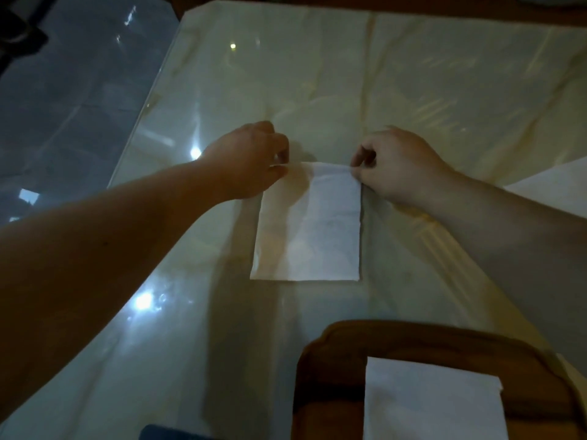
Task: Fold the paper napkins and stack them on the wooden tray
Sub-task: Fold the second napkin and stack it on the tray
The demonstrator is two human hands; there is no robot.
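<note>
A white paper napkin (309,227) lies flat on the table in the middle of the view, folded into a tall rectangle. My left hand (246,157) pinches its far left corner. My right hand (395,163) pinches its far right corner. Both hands hold the far edge just off the surface. A brown wooden tray (330,369) sits at the bottom right, close to me. A folded white napkin (432,404) lies inside it.
The table (317,74) carries a cream cloth under a shiny clear cover. Its left edge runs diagonally, with grey floor (63,106) beyond. More white paper (552,185) shows at the right edge. A dark object (171,433) peeks in at the bottom.
</note>
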